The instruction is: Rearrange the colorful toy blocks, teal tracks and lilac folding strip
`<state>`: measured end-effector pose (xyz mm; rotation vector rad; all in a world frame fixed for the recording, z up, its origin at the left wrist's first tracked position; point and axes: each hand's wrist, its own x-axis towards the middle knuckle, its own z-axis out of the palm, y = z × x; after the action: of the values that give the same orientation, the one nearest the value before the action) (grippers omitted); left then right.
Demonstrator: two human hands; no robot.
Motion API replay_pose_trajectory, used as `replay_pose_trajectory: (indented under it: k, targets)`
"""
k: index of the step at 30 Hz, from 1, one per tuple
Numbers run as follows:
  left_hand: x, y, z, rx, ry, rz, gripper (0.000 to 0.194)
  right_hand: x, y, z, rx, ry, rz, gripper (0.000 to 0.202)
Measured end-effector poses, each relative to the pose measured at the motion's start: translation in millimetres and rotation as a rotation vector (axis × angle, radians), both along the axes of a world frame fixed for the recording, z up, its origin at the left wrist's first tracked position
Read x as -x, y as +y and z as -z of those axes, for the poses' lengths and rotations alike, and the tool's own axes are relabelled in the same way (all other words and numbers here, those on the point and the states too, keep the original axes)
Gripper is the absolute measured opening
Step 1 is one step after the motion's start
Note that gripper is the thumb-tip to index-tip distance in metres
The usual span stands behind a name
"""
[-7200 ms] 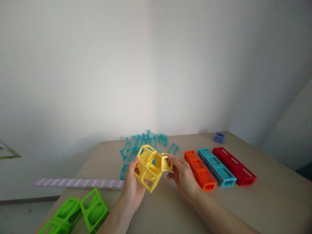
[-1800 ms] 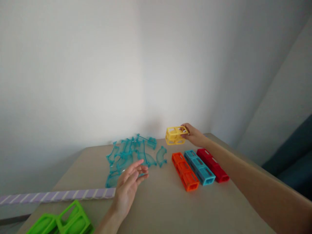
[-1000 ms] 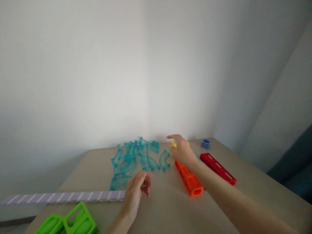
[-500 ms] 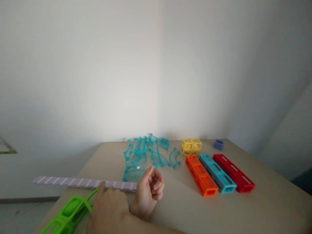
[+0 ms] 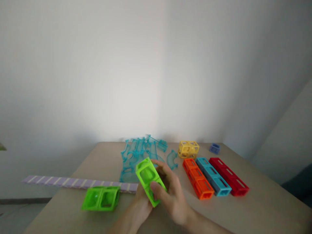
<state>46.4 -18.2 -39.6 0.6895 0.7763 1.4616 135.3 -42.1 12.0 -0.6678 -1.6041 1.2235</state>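
Observation:
My right hand (image 5: pixel 173 195) is closed on a bright green open-frame block (image 5: pixel 147 175), its thumb pressed on the near face. The block is tilted above the table. My left hand (image 5: pixel 141 196) is right behind and below this block, and its fingers are hidden. To the left, a second green open-frame block (image 5: pixel 99 199) with two window-like cells rests at the near side of a lilac strip (image 5: pixel 73 182) with white stripes. The strip's right end runs behind my left hand.
Translucent teal track pieces (image 5: pixel 138 152) lie at the back of the table (image 5: pixel 85 162). To the right are a yellow frame block (image 5: pixel 188 149) and orange (image 5: pixel 198 178), light blue (image 5: pixel 213 176) and red (image 5: pixel 229 176) frame bars. A small blue piece (image 5: pixel 214 148) is near the back right corner.
My right hand has moved from the left side back to my left hand and now holds a green block. The other green block sits at a different angle beside the striped strip.

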Motion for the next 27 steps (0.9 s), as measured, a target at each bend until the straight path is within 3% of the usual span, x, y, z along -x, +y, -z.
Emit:
replay_pose_trajectory:
  k: [4,7,10,14,19,27]
  targets:
    - [8.7,-1.9,-12.7,0.045,-0.136,0.027,0.043,-23.9,13.3,28.9,0.041,0.097,0.131,0.045]
    - [12.0,-5.5,-14.2,-0.032,-0.049,0.012,0.040,-25.4,19.5,38.3,0.096,0.083,0.138,0.045]
    - [12.8,-6.1,-12.8,-0.080,0.086,-0.045,0.028,-23.8,21.7,37.5,0.124,0.114,0.080,0.048]
    - [17.2,-2.6,-20.5,-0.003,-0.086,-0.098,0.027,-25.4,23.2,34.2,0.215,0.213,0.005,0.050]
    - [27.1,0.5,-31.3,0.037,-0.209,-0.100,0.032,-26.3,26.8,35.3,0.363,0.309,0.059,0.052]
    - [25.0,2.0,-25.7,0.068,-0.112,-0.095,0.042,-19.5,28.0,35.5,0.493,0.360,0.130,0.052]
